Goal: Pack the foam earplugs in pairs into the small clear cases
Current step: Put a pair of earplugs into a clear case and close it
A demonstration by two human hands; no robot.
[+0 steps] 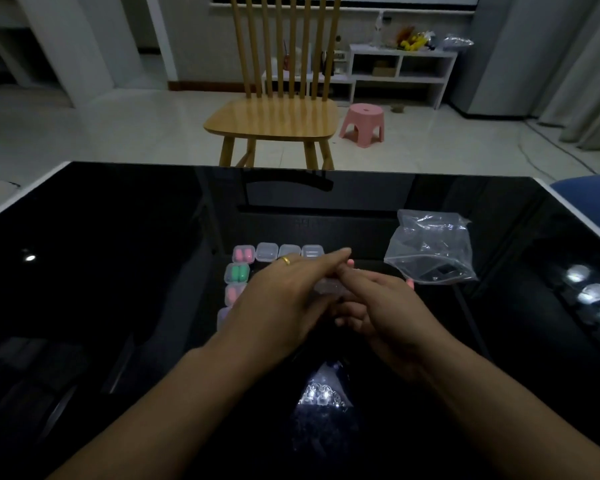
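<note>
1. On the black glossy table (118, 258), a column of small clear cases runs down the left of the group: one with two pink earplugs (244, 254), one with two green earplugs (236, 273), a third with pink earplugs (234, 294), and a fourth (223, 317) half hidden by the left hand, its contents unclear.
2. Three empty cases (289, 251) sit in a row to the right of the top one.
3. The left hand (281, 299), wearing a gold ring (285, 260), meets the right hand (378, 306) above the table; together they grasp one clear case (329, 285).
4. A pink earplug tip (350, 262) shows at the right forefinger.
5. One crumpled clear plastic bag (430, 247) lies to the right, apart from the hands.
</note>
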